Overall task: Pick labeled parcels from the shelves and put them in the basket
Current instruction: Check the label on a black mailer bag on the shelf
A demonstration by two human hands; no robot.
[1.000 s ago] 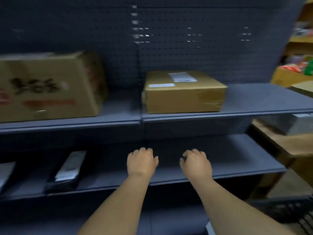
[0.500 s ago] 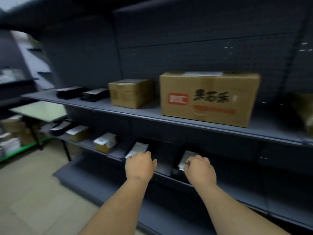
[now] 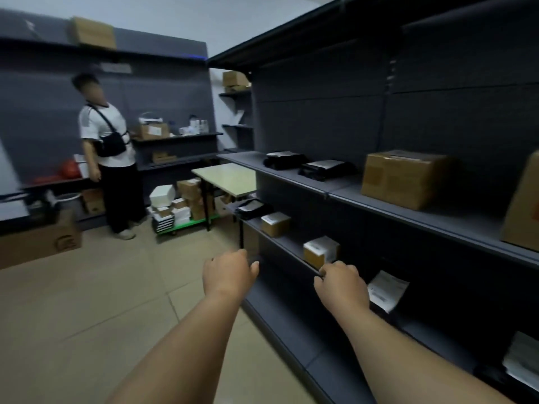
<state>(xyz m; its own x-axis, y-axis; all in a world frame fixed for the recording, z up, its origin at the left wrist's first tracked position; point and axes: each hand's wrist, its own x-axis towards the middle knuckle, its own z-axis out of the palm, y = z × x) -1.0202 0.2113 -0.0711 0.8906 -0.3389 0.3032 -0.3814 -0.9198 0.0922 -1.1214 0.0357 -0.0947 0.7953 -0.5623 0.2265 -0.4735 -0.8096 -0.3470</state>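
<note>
Both my hands are stretched out in front of me, holding nothing. My left hand (image 3: 229, 272) hovers over the floor, fingers loosely curled. My right hand (image 3: 341, 282) is at the front edge of the lower shelf (image 3: 280, 243), fingers curled. Just behind it sits a small labeled box (image 3: 320, 251), with another small labeled box (image 3: 275, 223) farther along. A flat black parcel with a white label (image 3: 386, 290) lies to the right of my right hand. The upper shelf (image 3: 344, 191) carries two black bags (image 3: 323, 169) and a brown carton (image 3: 404, 179). No basket is in view.
A person in a white shirt (image 3: 106, 153) stands at the far shelving on the left. A small table (image 3: 226, 177) and a cart of stacked boxes (image 3: 180, 205) stand at the aisle end. A large carton (image 3: 38, 240) sits on the floor at left.
My view has swung left along the shelving, from the flat carton to the aisle end. Both hands stayed out in front, holding nothing.
</note>
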